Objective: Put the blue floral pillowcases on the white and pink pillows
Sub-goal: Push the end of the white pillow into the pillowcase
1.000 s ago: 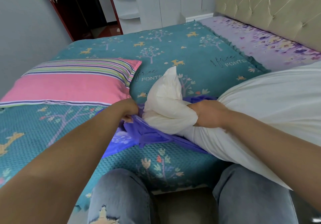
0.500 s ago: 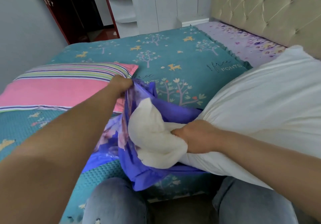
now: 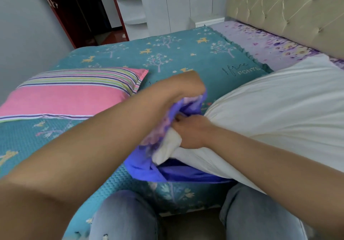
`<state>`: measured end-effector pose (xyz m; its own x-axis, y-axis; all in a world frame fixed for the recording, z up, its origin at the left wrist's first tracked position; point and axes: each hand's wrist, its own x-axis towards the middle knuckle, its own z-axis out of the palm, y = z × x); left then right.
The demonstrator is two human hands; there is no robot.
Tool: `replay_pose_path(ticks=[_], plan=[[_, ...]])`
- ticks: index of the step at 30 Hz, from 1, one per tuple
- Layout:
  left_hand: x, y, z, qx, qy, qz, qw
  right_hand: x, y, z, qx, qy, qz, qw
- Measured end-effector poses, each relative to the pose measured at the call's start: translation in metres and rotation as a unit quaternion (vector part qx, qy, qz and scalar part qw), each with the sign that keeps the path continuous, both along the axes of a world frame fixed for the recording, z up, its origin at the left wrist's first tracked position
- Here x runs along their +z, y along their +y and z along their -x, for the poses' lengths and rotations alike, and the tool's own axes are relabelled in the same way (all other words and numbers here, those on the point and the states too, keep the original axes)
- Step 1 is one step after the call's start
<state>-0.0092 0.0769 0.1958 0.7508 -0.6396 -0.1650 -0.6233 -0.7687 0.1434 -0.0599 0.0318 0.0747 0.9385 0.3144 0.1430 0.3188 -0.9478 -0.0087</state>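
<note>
A large white pillow lies across the right of the bed, its near corner pushed into a blue floral pillowcase. My left hand grips the pillowcase's upper edge and holds it over the pillow's corner. My right hand holds the bunched white corner at the pillowcase's mouth, its fingertips hidden inside the cloth. A pink pillow with striped bands lies flat on the left of the bed, uncovered.
A teal bedspread with trees and deer covers the bed; a purple floral sheet shows by the padded headboard. My knees in jeans are against the bed's near edge. A dark doorway and white cupboards stand beyond.
My left hand has lifted the pillowcase's edge and carried it rightwards over the pillow's corner. My right hand has pushed that corner further into the cloth, so less white shows.
</note>
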Motion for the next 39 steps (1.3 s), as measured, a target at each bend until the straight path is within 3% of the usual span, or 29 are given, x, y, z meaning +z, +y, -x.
replay_pose_path(ticks=[2,4,9,11,16,19,25,31,36,39], plan=[[-0.014,-0.01,0.017,-0.037,-0.001,0.016,0.999,0.001,0.002,-0.007,-0.028,0.006,0.002,1.0],[-0.022,0.002,0.015,-0.048,-0.067,0.024,0.996,0.001,-0.005,-0.011,-0.065,0.018,-0.028,0.997],[-0.017,0.063,-0.028,0.045,-0.206,-0.046,0.977,-0.016,-0.012,-0.026,-0.114,0.024,-0.035,0.993],[-0.019,0.072,-0.037,0.07,-0.232,-0.024,0.97,-0.023,-0.008,-0.026,-0.124,-0.008,0.0,0.992],[-0.034,0.046,-0.027,0.087,-0.08,0.187,0.975,-0.029,-0.002,-0.007,-0.147,-0.125,-0.039,0.98],[-0.046,0.04,-0.026,0.125,-0.097,0.214,0.964,-0.035,-0.006,0.005,-0.15,-0.193,-0.115,0.963],[-0.061,0.044,-0.031,0.166,-0.105,0.232,0.953,-0.028,-0.007,-0.001,-0.149,-0.104,-0.121,0.976],[-0.066,0.039,-0.023,0.141,-0.173,0.239,0.945,-0.025,-0.012,-0.006,-0.144,-0.072,-0.103,0.982],[-0.076,0.016,0.003,0.104,-0.124,0.221,0.962,-0.019,-0.012,-0.013,-0.166,-0.018,-0.056,0.984],[-0.087,0.016,0.016,0.08,-0.078,0.222,0.969,-0.018,-0.025,-0.016,-0.212,0.017,-0.133,0.968]])
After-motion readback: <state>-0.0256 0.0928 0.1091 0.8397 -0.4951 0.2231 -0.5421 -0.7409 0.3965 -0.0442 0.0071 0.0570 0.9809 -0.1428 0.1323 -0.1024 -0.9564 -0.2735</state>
